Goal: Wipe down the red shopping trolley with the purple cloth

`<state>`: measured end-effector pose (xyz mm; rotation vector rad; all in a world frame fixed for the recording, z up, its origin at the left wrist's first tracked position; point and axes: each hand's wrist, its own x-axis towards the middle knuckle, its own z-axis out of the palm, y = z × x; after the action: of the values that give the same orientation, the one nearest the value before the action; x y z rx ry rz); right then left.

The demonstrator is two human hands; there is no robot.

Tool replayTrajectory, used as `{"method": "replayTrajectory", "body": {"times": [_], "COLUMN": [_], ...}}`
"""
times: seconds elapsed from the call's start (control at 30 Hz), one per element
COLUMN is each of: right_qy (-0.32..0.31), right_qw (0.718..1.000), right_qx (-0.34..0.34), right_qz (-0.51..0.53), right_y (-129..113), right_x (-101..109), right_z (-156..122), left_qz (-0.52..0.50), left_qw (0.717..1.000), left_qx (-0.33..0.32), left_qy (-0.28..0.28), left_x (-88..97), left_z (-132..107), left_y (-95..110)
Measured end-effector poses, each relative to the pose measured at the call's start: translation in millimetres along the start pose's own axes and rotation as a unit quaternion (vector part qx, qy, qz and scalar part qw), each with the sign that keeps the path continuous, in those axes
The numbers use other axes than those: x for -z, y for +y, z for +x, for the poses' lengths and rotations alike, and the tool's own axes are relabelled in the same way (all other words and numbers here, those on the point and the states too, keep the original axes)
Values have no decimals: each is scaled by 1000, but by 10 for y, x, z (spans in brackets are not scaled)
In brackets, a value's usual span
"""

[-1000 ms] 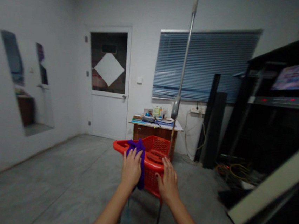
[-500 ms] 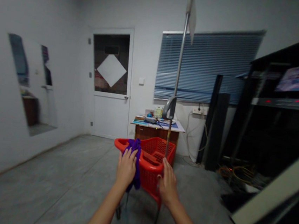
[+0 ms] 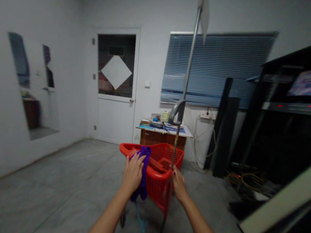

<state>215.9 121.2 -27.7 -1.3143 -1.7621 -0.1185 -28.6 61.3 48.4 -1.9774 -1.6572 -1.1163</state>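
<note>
**Left hand:** purple cloth (image 3: 144, 174) bunched under the fingers (image 3: 134, 165) of the left hand (image 3: 132, 176), fingers closed around it, cloth end hanging below the palm (thin blue strand (image 3: 140, 219) trailing from the cloth, or just beside it; hard to separate at this blur).

**Right hand:** right hand (image 3: 179, 186) beside the metal pole (image 3: 190, 57), fingertips (image 3: 175, 174) at or on the pole, lightly curled. Closed grip or mere touch: cannot tell.

**Work in hand:** cloth held against the near-left part of the red plastic basket (image 3: 156, 190), around its rim and upper wall.

**Basket:** upright, mesh sides, between both hands, pole running down along its right end. Orange-red bar (image 3: 151, 163) lying across the inside.

**Pole:** near vertical, grey moulded clip (image 3: 177, 112) partway up, pale flap (image 3: 205, 15) at the top, lower end out of view below the basket.

**Surroundings:** grey concrete floor (image 3: 56, 173); white door (image 3: 111, 119) with a glazed panel; blue window blind (image 3: 217, 67); wooden desk as surface (image 3: 161, 139), papers and small items on top; black equipment rack (image 3: 285, 140) at right, orange and yellow cables (image 3: 248, 180) at its foot.
</note>
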Motion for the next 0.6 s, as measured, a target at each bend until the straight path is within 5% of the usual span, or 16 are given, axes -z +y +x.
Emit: {"method": "replayTrajectory", "body": {"times": [0.2,0.43,0.6], "right_qy": [-47,-67,-90], "right_qw": [999,995,994], "right_qx": [-17,-28,-21], "right_qz": [-4,-69,-63], "right_y": [-389,-721,-803], "right_x": [-154,-73,81], "right_z": [-113,-221,-230], "left_qz": [-7,-92,-99], "left_qw": [998,995,994], "left_qx": [59,6,40], "left_qy": [-16,-42,-38], "left_x": [71,161,195], "left_z": [108,-292,-142], "left_y": [-123,120,-201]}}
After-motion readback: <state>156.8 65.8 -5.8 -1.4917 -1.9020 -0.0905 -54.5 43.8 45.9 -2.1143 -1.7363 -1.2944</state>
